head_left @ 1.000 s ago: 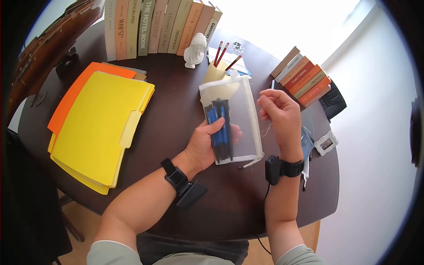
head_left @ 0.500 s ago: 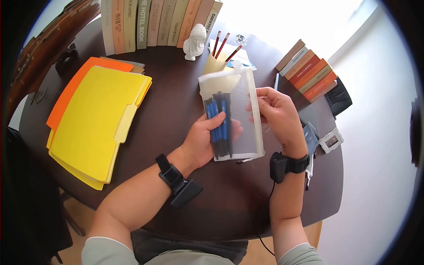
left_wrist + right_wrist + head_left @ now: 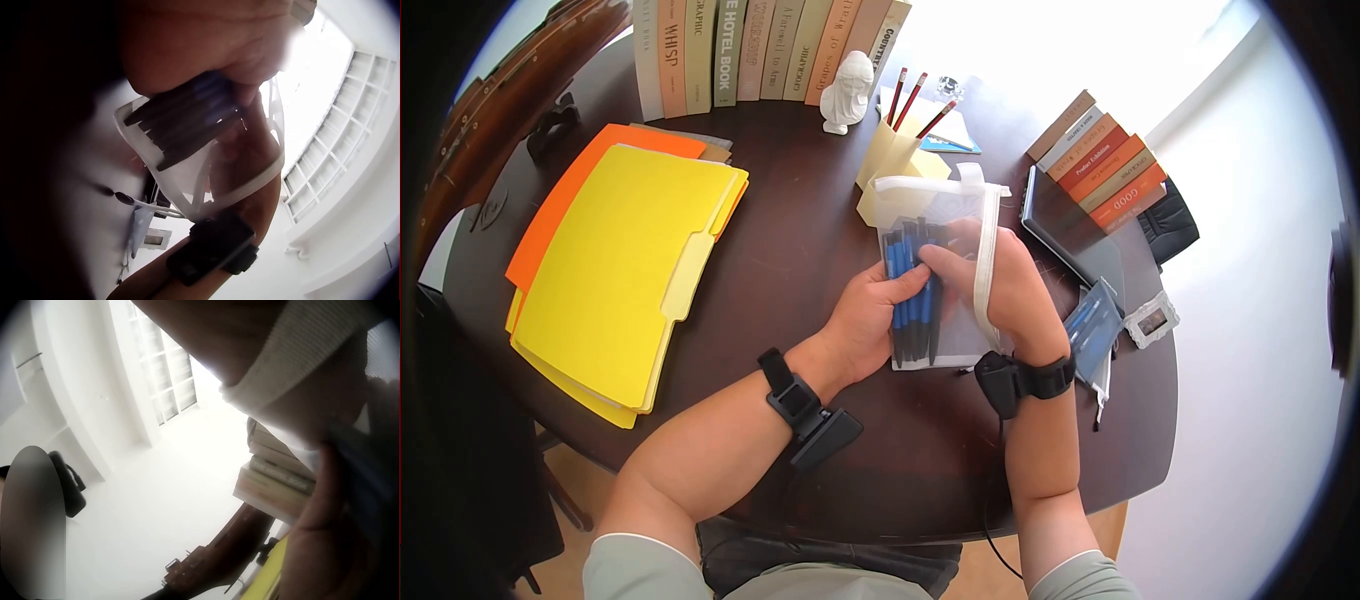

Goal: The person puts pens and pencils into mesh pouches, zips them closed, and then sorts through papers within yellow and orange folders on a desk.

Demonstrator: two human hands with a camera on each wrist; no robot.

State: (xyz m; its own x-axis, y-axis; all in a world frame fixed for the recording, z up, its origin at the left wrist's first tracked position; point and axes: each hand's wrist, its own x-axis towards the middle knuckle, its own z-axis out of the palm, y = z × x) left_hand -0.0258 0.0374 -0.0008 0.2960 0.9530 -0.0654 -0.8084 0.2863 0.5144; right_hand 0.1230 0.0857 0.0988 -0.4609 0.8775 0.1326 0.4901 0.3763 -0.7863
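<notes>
The right hand (image 3: 1015,285) has moved from beside the pouch (image 3: 965,345) into it, past the zip edge (image 3: 986,270), which now crosses over the back of that hand; the pouch has shifted slightly to the right, baring more of the cup (image 3: 885,155).

The left hand (image 3: 862,320) grips the pouch together with the pens (image 3: 910,305) inside it, thumb laid across the front, fingers behind; the right hand's thumb reaches the pens through the opening, but I cannot tell whether its fingers close round them or how far they are spread; the pouch is held up in front of the person, between the two hands, above the table (image 3: 800,220), the pens bunched along its left side.

Behind the pouch the cup holds three pencils (image 3: 911,98); the bust (image 3: 847,95) stands beside the cup, near the row of books (image 3: 765,55); yellow and orange folders (image 3: 615,280) lie well to the left; at the right sit a stack of books (image 3: 1100,170), the laptop (image 3: 1068,235), a second pouch (image 3: 1095,325) and, just beside that, a photo frame (image 3: 1152,318).
</notes>
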